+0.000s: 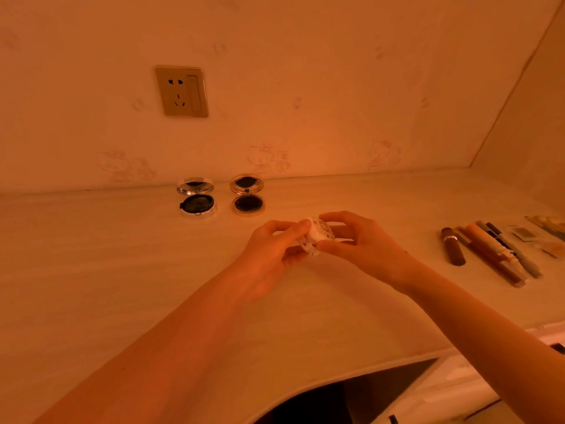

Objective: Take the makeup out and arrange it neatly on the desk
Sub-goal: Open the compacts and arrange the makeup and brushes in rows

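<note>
Both hands hold a small white patterned jar [318,235] above the middle of the desk [122,270]. My left hand [269,255] grips its left side with thumb and fingers. My right hand [363,244] pinches its right side, thumb below and fingers curled over the top. Two open round compacts stand at the back by the wall: a silver compact [197,198] on the left and a gold compact [248,195] on the right, lids raised. At the right lies a row of several pens and tubes [489,252], side by side.
A wall socket [182,91] sits above the compacts. Small flat packets [547,237] lie at the far right near the side wall. The desk's front edge curves inward over a dark gap [321,402] at the bottom.
</note>
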A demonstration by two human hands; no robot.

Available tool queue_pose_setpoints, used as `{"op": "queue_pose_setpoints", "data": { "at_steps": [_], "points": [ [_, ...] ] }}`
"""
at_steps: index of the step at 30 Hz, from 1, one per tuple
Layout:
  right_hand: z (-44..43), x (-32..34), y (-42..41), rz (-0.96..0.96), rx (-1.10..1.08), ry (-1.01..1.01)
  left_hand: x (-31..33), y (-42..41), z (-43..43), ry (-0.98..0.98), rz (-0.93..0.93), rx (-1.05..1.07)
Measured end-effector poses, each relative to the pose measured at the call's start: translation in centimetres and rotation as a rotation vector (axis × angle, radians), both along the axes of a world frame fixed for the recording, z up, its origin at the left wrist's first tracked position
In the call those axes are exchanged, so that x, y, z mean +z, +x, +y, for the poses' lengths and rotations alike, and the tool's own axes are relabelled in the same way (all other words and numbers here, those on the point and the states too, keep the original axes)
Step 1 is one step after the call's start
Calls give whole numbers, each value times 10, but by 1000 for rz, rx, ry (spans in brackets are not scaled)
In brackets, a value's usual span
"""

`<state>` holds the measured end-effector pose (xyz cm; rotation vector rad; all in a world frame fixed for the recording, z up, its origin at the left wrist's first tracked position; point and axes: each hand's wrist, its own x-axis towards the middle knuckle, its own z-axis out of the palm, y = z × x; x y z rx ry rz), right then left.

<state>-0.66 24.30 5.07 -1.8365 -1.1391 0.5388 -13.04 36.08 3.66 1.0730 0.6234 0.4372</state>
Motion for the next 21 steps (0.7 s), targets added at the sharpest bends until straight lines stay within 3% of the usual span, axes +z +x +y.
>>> {"op": "queue_pose_setpoints", "data": {
  "at_steps": [9,15,21],
  "points": [
    [34,3,-22,-59,99,38,-4,-37,27,-110,-154,30],
    [47,-1,-39,-280,66,-16,-12,-46,32,-138,-222,83],
    [53,-5,-46,-357,23,10,-11,-49,30,-126,-222,90]
  ]
}}
